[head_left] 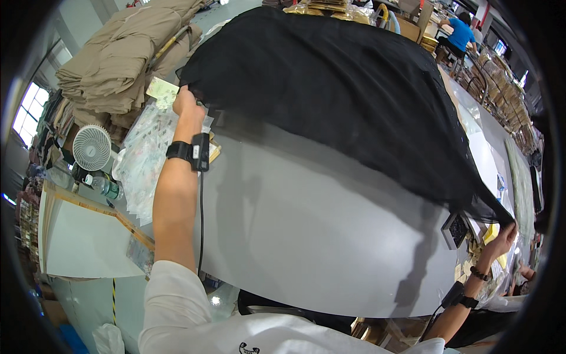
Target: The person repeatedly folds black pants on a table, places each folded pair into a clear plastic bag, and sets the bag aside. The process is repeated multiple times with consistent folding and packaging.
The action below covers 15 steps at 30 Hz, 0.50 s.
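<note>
A large piece of thin black fabric (327, 84) is spread out between my hands above a grey tabletop (309, 212). My left hand (188, 104) grips its near left corner, arm stretched forward. At the far right, my right hand (502, 242) pinches the other corner, where the cloth narrows to a point. The fabric's middle billows away from me and hides the far part of the table. Beside my left hand are a pale green card (162, 90) and a pile of clear plastic bags (148, 150). A black box (455, 230) sits just left of my right hand.
Folded beige garments (119, 57) are stacked high at the far left. A white fan (92, 147) and a plastic bottle (104, 186) stand left of the bags. Papers and small tags (468, 265) lie along the right edge. A person in blue (460, 35) sits far off.
</note>
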Each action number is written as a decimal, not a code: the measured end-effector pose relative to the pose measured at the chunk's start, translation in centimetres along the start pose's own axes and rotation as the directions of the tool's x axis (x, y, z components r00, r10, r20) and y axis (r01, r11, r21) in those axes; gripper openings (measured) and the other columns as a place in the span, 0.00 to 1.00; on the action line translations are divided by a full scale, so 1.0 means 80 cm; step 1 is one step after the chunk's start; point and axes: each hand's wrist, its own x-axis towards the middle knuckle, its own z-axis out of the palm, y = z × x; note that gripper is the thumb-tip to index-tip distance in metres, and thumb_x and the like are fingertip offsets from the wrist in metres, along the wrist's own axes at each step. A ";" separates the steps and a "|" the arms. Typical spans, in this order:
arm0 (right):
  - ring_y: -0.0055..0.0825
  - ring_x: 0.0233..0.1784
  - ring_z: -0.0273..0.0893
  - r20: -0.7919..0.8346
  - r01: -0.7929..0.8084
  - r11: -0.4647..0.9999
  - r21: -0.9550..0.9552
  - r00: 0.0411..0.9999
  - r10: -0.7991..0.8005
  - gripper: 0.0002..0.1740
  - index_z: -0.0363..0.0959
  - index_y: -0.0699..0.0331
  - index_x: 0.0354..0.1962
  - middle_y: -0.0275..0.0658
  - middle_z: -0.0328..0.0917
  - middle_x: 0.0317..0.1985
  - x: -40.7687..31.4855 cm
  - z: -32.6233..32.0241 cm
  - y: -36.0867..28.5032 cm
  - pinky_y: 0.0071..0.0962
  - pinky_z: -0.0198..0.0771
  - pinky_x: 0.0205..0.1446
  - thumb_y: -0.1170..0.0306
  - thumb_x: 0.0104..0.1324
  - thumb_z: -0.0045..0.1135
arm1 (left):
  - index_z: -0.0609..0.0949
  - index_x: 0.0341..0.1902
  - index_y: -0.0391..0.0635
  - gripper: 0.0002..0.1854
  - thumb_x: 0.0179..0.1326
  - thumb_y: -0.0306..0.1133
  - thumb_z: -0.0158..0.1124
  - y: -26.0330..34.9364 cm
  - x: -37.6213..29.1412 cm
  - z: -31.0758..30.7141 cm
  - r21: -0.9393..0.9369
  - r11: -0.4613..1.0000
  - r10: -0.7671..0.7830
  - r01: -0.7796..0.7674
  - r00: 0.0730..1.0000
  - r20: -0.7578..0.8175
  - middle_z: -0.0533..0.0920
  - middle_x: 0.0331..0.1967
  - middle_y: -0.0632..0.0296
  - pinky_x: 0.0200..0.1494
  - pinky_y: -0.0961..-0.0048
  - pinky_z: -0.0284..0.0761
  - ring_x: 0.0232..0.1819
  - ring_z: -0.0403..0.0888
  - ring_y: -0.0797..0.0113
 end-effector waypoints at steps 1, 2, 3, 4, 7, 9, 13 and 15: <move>0.24 0.58 0.78 0.173 0.145 0.988 -0.058 0.976 -0.133 0.17 0.76 0.69 0.61 0.39 0.82 0.54 -0.030 0.027 -0.017 0.27 0.72 0.65 0.68 0.83 0.51 | 0.85 0.53 0.39 0.13 0.67 0.29 0.70 -0.001 -0.012 -0.001 0.046 0.996 0.068 -0.073 0.993 0.097 0.85 0.43 0.62 0.37 0.70 0.77 0.38 0.83 0.67; 0.20 0.54 0.77 0.318 0.155 0.983 -0.098 0.941 -0.117 0.14 0.77 0.68 0.59 0.35 0.81 0.52 -0.063 0.057 -0.037 0.24 0.71 0.62 0.70 0.83 0.50 | 0.86 0.53 0.38 0.13 0.67 0.27 0.69 -0.002 -0.028 -0.002 0.089 0.984 0.135 -0.155 0.971 0.199 0.86 0.44 0.63 0.41 0.70 0.79 0.40 0.83 0.67; 0.18 0.51 0.75 0.514 0.278 0.960 -0.034 0.829 -0.222 0.12 0.78 0.67 0.56 0.34 0.80 0.49 -0.101 0.087 -0.061 0.22 0.70 0.58 0.72 0.82 0.51 | 0.87 0.54 0.36 0.14 0.67 0.26 0.69 -0.005 -0.048 -0.002 0.122 0.963 0.193 -0.239 0.933 0.304 0.86 0.46 0.63 0.44 0.71 0.81 0.41 0.84 0.67; 0.17 0.51 0.75 0.637 0.306 0.952 -0.030 0.740 -0.218 0.10 0.78 0.67 0.54 0.33 0.80 0.48 -0.140 0.115 -0.090 0.20 0.69 0.58 0.75 0.81 0.51 | 0.88 0.55 0.40 0.15 0.66 0.25 0.70 -0.009 -0.071 0.000 0.098 0.956 0.213 -0.277 0.884 0.416 0.87 0.45 0.65 0.46 0.76 0.78 0.42 0.83 0.72; 0.30 0.39 0.83 0.881 0.536 0.843 0.045 0.377 -0.286 0.16 0.83 0.67 0.43 0.41 0.84 0.39 -0.249 0.205 -0.181 0.24 0.77 0.45 0.91 0.63 0.57 | 0.87 0.58 0.38 0.15 0.68 0.24 0.69 -0.031 -0.161 0.007 0.068 0.880 0.344 -0.470 0.730 0.591 0.87 0.46 0.68 0.53 0.80 0.75 0.47 0.82 0.77; 0.36 0.41 0.86 0.956 0.378 0.911 0.167 0.163 -0.243 0.14 0.84 0.65 0.43 0.42 0.85 0.36 -0.297 0.256 -0.232 0.31 0.79 0.47 0.88 0.62 0.62 | 0.89 0.55 0.40 0.14 0.66 0.22 0.70 -0.039 -0.221 0.000 0.092 0.827 0.351 -0.555 0.636 0.687 0.87 0.46 0.68 0.56 0.79 0.75 0.49 0.82 0.77; 0.44 0.38 0.83 0.794 0.256 0.789 0.558 0.111 -0.597 0.15 0.82 0.64 0.50 0.45 0.85 0.38 -0.372 0.332 -0.261 0.35 0.79 0.44 0.80 0.65 0.64 | 0.90 0.40 0.42 0.08 0.58 0.27 0.80 -0.040 -0.310 -0.011 0.064 0.581 0.559 -0.811 0.455 0.693 0.86 0.30 0.69 0.40 0.77 0.75 0.32 0.79 0.79; 0.44 0.34 0.81 0.887 0.125 0.898 0.421 0.151 -0.437 0.25 0.75 0.62 0.61 0.46 0.85 0.35 -0.400 0.336 -0.265 0.34 0.77 0.43 0.80 0.66 0.65 | 0.89 0.39 0.43 0.09 0.56 0.25 0.80 -0.036 -0.339 -0.019 0.042 0.601 0.535 -0.798 0.441 0.721 0.86 0.30 0.70 0.38 0.77 0.74 0.31 0.78 0.79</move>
